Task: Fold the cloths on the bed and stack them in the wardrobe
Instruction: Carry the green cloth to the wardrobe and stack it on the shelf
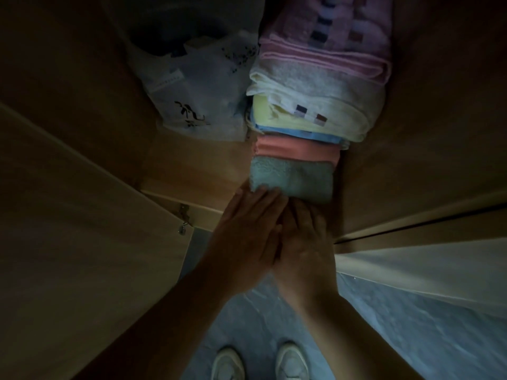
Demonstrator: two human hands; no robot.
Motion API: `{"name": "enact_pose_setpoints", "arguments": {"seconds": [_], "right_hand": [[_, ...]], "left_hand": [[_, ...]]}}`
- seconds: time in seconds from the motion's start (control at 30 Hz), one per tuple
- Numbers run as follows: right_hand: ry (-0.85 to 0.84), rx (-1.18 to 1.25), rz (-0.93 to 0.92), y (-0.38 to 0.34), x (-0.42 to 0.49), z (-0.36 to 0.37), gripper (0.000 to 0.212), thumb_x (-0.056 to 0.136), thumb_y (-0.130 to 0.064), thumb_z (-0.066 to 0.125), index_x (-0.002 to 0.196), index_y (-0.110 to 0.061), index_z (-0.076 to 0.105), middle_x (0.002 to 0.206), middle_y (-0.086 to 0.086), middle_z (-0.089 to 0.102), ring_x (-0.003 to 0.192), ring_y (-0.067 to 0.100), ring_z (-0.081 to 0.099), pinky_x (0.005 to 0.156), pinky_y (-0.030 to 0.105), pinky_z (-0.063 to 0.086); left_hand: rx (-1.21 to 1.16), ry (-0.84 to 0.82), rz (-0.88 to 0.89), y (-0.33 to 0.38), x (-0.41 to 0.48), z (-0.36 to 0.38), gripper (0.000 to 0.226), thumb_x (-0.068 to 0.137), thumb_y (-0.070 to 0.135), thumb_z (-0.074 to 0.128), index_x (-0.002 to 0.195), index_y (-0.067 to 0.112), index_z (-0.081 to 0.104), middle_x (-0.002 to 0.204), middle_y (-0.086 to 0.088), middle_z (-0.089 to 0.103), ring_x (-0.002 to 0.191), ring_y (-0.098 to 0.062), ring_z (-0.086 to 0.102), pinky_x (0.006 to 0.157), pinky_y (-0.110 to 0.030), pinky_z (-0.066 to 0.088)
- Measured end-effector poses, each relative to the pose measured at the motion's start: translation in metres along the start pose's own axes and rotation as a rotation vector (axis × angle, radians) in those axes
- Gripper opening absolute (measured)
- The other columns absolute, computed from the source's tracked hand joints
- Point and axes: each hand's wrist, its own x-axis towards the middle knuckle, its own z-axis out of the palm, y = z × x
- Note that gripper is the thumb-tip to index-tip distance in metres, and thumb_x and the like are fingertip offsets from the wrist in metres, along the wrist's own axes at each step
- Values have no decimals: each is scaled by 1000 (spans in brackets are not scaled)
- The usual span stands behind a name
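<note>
We locate the folded teal cloth (293,179) directly ahead of both hands, nearest them in the stack of folded cloths (321,86) inside the wardrobe (192,165). The left hand (247,234) is flat, with straight fingers touching the cloth's near edge, and grips nothing. The right hand (304,242), partly under the left, extends its fingers to the same edge and grips nothing. A white plastic bag (197,86) sits beyond the left hand, just beside the stack.
</note>
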Motion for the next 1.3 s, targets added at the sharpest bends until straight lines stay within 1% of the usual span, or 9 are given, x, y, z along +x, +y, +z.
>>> {"name": "enact_pose_setpoints", "arguments": {"seconds": [0.3,0.43,0.53,0.67,0.77,0.87,1.03,1.13,1.3], "right_hand": [[68,-99,95,-2,-3,-7,47,92,-17,63,136,-4,58,138,15,56,124,34,46,110,49,40],[105,-157,114,2,-1,-2,48,93,-16,66,139,-5,57,142,16,52,135,37,41,123,44,22],[173,-147,127,-1,0,-1,44,87,-12,74,129,-11,61,129,15,50,113,34,46,100,48,43],[294,-41,26,-6,0,-5,43,88,0,55,130,-9,55,119,17,47,94,35,46,78,48,49],[238,-44,8,-8,7,-6,55,94,-14,37,147,-12,50,149,16,47,123,37,46,93,46,46],[199,-81,-10,-8,18,3,53,95,-14,38,144,-3,52,156,20,43,146,41,37,110,50,39],[141,-177,16,-3,42,14,57,86,-14,43,137,7,56,145,31,51,140,47,44,121,60,23],[196,-242,32,-4,54,14,57,85,-19,41,133,6,60,139,31,57,132,46,54,123,53,8],[79,-270,46,2,67,21,63,90,-21,28,146,-1,49,151,25,48,144,41,42,123,58,17]], "left_hand": [[101,-53,-113,-22,4,-6,61,104,42,27,158,15,40,167,-3,34,158,-25,23,126,-45,9],[-16,45,-67,-16,-4,-8,50,100,29,51,147,14,53,159,-6,46,149,-25,39,121,-46,32],[-102,220,-143,-12,-13,-6,52,88,13,73,138,8,59,145,-13,57,132,-28,53,108,-47,47],[-229,256,-197,-14,-11,2,65,90,6,71,151,4,47,161,-16,40,148,-27,39,122,-30,33],[-247,124,-105,-17,-2,10,64,97,6,61,157,4,38,169,-14,26,158,-26,19,129,-24,13],[-144,56,5,-20,11,17,58,101,13,46,156,0,37,167,-20,28,158,-35,15,130,-37,11],[85,-96,110,-35,36,32,65,101,21,40,162,4,23,169,-17,25,160,-35,8,129,-47,12],[73,-75,121,-35,48,26,64,100,26,32,158,1,32,165,-19,34,158,-38,20,129,-49,15],[18,-51,45,-36,60,20,65,97,30,30,156,2,39,161,-19,41,154,-38,30,126,-51,26]]}}
